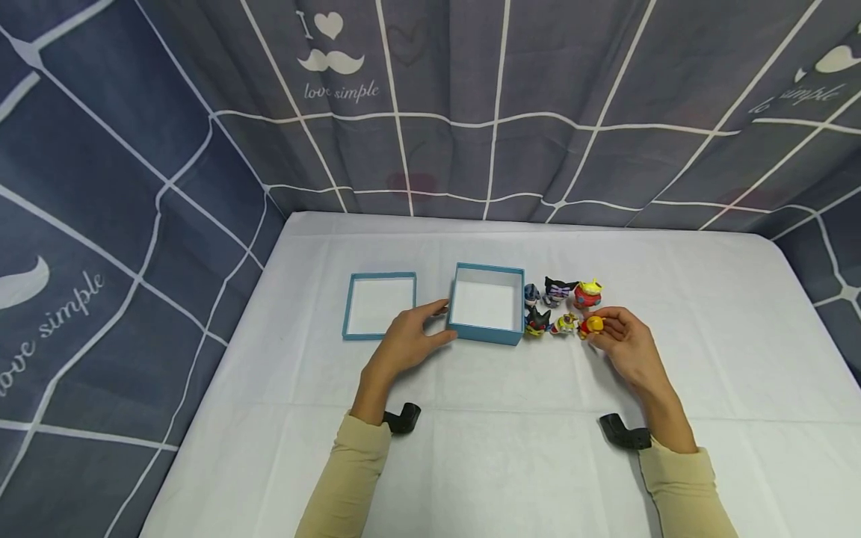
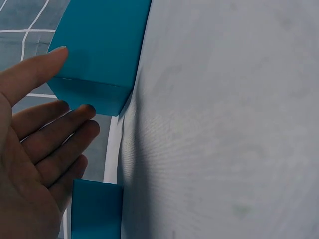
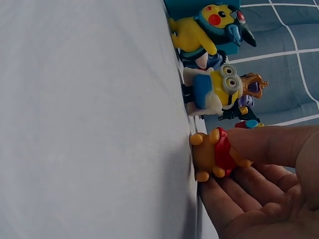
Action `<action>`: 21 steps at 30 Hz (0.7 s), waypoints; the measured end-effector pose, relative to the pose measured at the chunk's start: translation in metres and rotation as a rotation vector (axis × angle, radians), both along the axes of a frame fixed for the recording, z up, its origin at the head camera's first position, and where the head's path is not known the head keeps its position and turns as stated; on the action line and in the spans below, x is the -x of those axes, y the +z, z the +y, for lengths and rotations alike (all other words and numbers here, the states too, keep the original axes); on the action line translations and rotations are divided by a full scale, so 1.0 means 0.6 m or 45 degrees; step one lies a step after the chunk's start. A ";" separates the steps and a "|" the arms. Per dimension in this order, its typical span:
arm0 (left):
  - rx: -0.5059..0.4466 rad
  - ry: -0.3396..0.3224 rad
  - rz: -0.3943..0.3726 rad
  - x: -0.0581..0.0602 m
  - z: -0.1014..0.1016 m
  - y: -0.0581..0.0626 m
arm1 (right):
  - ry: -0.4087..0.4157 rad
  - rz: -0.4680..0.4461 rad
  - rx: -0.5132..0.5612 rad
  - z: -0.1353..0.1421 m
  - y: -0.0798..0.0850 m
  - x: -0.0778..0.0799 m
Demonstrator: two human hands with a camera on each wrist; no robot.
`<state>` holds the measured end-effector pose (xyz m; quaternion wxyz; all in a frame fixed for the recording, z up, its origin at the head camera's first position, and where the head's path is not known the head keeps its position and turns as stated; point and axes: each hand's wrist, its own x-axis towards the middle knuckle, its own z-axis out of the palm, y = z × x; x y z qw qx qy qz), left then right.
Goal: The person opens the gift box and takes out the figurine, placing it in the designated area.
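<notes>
An open blue box [image 1: 486, 334] with a white inside stands upright on the table. At its left side is my left hand [image 1: 410, 340], thumb and fingers loosely extended; the left wrist view shows the thumb beside the blue wall and nothing held. My right hand [image 1: 625, 344] pinches a yellow bear figurine [image 3: 224, 154] in a red shirt between thumb and fingers, its feet at the tablecloth. To the left of the bear stand a minion figurine [image 3: 212, 89] with a crown and a Pikachu figurine [image 3: 192, 37] in a dark hood, the latter close to the box.
Left of the box lies its blue-rimmed lid [image 1: 380, 302], inner side up. Behind the front figurines stand a bluish figurine [image 1: 531, 294], a black-eared one [image 1: 557, 291] and a red-yellow one [image 1: 588, 294]. A patterned curtain [image 1: 444, 149] hangs behind the white table [image 1: 511, 463].
</notes>
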<state>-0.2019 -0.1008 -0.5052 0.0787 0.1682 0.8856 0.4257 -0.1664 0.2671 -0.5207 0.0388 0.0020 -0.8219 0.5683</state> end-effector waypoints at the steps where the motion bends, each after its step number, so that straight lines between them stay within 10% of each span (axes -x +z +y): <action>1: 0.002 0.001 0.000 0.000 0.000 0.000 | -0.002 -0.006 -0.006 0.000 0.000 0.000; 21: -0.033 0.015 0.072 -0.003 -0.006 0.003 | 0.003 0.071 -0.226 0.007 0.030 -0.012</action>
